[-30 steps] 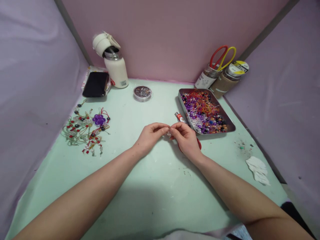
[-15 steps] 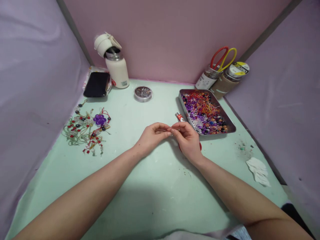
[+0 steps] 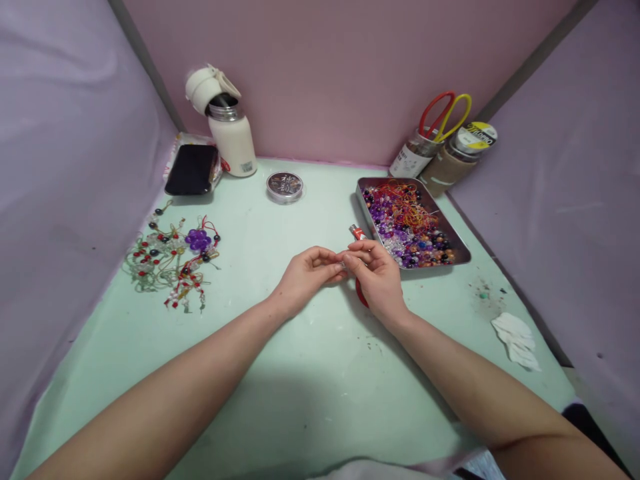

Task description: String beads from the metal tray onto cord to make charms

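Note:
My left hand (image 3: 311,275) and my right hand (image 3: 376,277) meet fingertip to fingertip above the middle of the table. Both are closed in a pinch on something tiny and pale that I cannot make out. Under my right hand, the red handle (image 3: 361,293) of some tool shows in part; the rest is hidden. A red lighter (image 3: 357,233) lies just beyond the right fingers. Close by on the right is a metal tray (image 3: 465,257) holding purple, clear, black and orange beads (image 3: 400,233) with red and yellow cords (image 3: 413,207).
Beaded cords (image 3: 155,260) and a purple bead flower (image 3: 199,240) lie at left. Behind stand a phone (image 3: 193,170), an open bottle (image 3: 233,143) and a round spool case (image 3: 285,187). Scissors (image 3: 437,117) stand in a jar (image 3: 413,157) beside a brown jar (image 3: 447,170). Tissue (image 3: 515,340) lies right.
My right wrist and fingers have turned slightly, and its outer fingers have spread a little. The fingertips stay together. Less of the red handle shows on the right side of that hand.

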Demonstrator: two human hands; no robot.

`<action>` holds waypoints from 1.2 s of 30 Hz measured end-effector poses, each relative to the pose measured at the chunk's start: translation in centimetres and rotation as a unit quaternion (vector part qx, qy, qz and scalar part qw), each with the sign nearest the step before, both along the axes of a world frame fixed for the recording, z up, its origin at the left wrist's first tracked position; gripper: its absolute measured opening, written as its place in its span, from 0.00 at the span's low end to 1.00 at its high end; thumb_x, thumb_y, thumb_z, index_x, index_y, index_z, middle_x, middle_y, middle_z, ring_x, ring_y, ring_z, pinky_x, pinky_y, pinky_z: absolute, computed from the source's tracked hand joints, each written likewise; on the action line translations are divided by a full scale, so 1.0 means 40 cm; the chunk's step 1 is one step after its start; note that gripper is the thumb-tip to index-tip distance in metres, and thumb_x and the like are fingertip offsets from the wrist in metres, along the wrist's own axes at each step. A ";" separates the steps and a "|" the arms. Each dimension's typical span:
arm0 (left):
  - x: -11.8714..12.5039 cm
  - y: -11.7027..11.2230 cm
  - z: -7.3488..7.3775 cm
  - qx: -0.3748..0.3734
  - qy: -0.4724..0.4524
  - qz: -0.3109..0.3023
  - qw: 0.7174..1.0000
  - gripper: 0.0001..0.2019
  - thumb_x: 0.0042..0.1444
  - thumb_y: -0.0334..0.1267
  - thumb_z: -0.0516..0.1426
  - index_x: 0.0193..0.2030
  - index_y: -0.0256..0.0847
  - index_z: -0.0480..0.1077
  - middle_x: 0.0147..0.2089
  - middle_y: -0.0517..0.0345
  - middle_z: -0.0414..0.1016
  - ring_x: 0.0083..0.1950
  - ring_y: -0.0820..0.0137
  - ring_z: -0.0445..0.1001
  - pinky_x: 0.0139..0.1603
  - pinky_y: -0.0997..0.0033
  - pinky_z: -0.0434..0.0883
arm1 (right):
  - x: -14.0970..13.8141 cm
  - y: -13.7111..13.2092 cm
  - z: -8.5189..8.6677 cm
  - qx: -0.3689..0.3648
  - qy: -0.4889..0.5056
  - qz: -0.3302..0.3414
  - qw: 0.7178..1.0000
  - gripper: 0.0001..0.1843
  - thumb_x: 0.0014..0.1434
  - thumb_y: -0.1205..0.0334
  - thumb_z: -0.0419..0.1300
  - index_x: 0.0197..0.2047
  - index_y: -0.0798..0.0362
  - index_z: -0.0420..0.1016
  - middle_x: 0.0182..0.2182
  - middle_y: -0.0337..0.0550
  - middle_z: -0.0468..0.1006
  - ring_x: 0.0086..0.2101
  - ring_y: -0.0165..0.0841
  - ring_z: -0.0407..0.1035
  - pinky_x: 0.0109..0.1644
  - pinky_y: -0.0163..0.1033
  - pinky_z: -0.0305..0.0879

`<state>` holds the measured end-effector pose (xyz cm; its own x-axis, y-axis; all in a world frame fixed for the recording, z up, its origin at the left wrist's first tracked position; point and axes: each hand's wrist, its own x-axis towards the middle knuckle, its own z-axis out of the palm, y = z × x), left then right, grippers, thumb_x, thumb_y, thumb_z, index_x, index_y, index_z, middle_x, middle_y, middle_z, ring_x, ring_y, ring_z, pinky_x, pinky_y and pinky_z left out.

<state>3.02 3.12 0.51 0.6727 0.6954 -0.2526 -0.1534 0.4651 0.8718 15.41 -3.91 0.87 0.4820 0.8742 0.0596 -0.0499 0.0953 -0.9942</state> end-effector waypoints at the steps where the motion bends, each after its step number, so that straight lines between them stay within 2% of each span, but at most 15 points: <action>1: 0.000 0.001 -0.002 0.008 0.005 0.005 1.000 0.12 0.44 0.35 0.66 0.33 0.34 0.70 0.35 0.55 0.77 0.36 0.72 0.77 0.48 0.61 0.73 | 0.000 0.001 0.001 -0.003 0.000 0.000 1.000 0.11 0.53 0.60 0.65 0.38 0.50 0.68 0.30 0.38 0.79 0.33 0.31 0.75 0.38 0.37 0.71; 7: -0.003 0.003 -0.006 0.048 0.045 0.017 0.998 0.11 0.43 0.36 0.66 0.32 0.34 0.72 0.32 0.55 0.78 0.35 0.71 0.77 0.46 0.62 0.73 | 0.002 0.000 -0.004 -0.004 -0.005 0.003 1.000 0.11 0.52 0.60 0.65 0.37 0.50 0.68 0.31 0.39 0.80 0.34 0.31 0.75 0.41 0.38 0.70; 17: -0.007 0.004 0.014 0.099 0.086 -0.022 0.991 0.09 0.44 0.38 0.64 0.32 0.36 0.74 0.33 0.56 0.77 0.35 0.72 0.74 0.44 0.66 0.71 | 0.000 0.000 -0.001 0.024 -0.040 -0.007 0.999 0.09 0.54 0.63 0.63 0.38 0.49 0.67 0.31 0.37 0.78 0.34 0.30 0.73 0.38 0.37 0.67; 25: -0.009 0.010 0.004 0.060 0.056 -0.048 0.995 0.09 0.43 0.37 0.65 0.32 0.37 0.76 0.33 0.56 0.77 0.35 0.72 0.74 0.46 0.65 0.70 | -0.002 -0.003 -0.008 0.041 -0.063 -0.019 0.997 0.09 0.55 0.63 0.63 0.39 0.49 0.67 0.32 0.37 0.76 0.35 0.30 0.72 0.40 0.37 0.67; 31: -0.007 0.009 0.010 0.049 0.052 -0.038 0.997 0.09 0.44 0.40 0.65 0.31 0.37 0.76 0.33 0.55 0.77 0.35 0.71 0.74 0.45 0.65 0.71 | -0.006 -0.003 -0.005 0.036 -0.059 -0.024 0.997 0.09 0.54 0.62 0.64 0.38 0.49 0.68 0.31 0.37 0.76 0.34 0.30 0.72 0.39 0.37 0.68; 36: -0.006 0.005 0.015 0.073 0.070 0.005 0.995 0.09 0.46 0.42 0.64 0.30 0.37 0.76 0.30 0.55 0.76 0.33 0.71 0.74 0.41 0.66 0.72 | -0.004 -0.001 -0.001 0.029 -0.038 -0.028 0.998 0.09 0.53 0.62 0.64 0.37 0.50 0.69 0.32 0.38 0.79 0.33 0.30 0.73 0.35 0.36 0.68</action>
<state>2.79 3.32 1.11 0.6303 0.7387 -0.2390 -0.0296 0.3304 0.9434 15.25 -3.97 0.82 0.5220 0.8399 0.1488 0.0333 0.1543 -0.9875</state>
